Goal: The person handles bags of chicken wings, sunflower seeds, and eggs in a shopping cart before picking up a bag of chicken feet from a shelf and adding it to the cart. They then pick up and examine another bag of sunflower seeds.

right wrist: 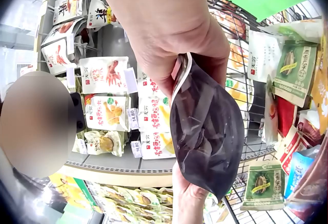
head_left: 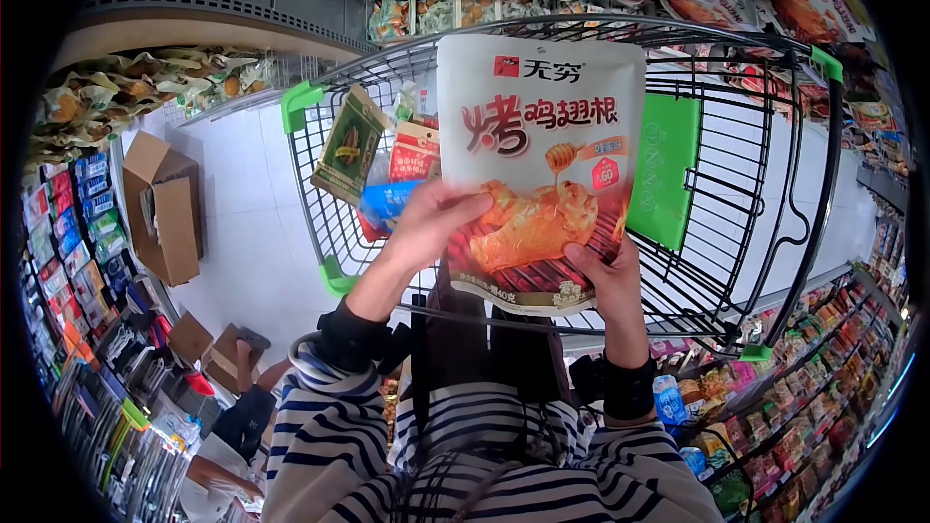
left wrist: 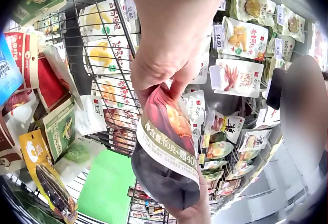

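Observation:
A large snack bag (head_left: 542, 136) with a white top and a picture of roasted chicken is held up over the shopping cart, its front facing me. My left hand (head_left: 436, 223) grips its left side, thumb across the front. Lower on the right edge, my right hand (head_left: 612, 281) pinches it with the thumb in front and the fingers behind. In the right wrist view the bag's dark underside (right wrist: 205, 126) shows, with the right hand (right wrist: 171, 45) at its edge. From the left wrist view, the left hand (left wrist: 164, 65) pinches the bag's printed side (left wrist: 169, 126).
The wire cart (head_left: 756, 184) has green corners and a green panel (head_left: 668, 174); several snack packs, including a green one (head_left: 351, 145) and a red one (head_left: 415, 152), lie at its left. Stocked shelves surround it. A cardboard box (head_left: 165, 208) and another person (head_left: 247, 416) are at left.

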The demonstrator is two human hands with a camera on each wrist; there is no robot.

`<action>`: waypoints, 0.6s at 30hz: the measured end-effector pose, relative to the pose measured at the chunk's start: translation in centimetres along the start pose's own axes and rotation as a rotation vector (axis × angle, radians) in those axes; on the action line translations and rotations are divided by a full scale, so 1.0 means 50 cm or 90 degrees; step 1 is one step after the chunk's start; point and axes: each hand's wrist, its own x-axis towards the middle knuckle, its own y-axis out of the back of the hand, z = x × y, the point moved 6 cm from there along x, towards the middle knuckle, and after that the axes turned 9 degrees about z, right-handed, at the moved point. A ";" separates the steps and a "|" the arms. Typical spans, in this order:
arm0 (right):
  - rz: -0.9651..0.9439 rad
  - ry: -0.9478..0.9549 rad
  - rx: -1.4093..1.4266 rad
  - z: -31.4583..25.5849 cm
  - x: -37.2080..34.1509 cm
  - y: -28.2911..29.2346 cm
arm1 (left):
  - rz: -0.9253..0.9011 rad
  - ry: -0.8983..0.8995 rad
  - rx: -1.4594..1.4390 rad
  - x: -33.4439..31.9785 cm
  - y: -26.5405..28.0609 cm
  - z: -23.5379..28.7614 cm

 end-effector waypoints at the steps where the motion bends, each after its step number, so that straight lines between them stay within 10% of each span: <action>1: 0.002 0.007 -0.003 -0.001 0.000 -0.001 | -0.008 0.001 0.001 0.001 0.002 0.000; 18: 0.032 0.014 0.012 0.000 0.006 -0.012 | -0.042 -0.013 -0.012 -0.002 0.013 0.001</action>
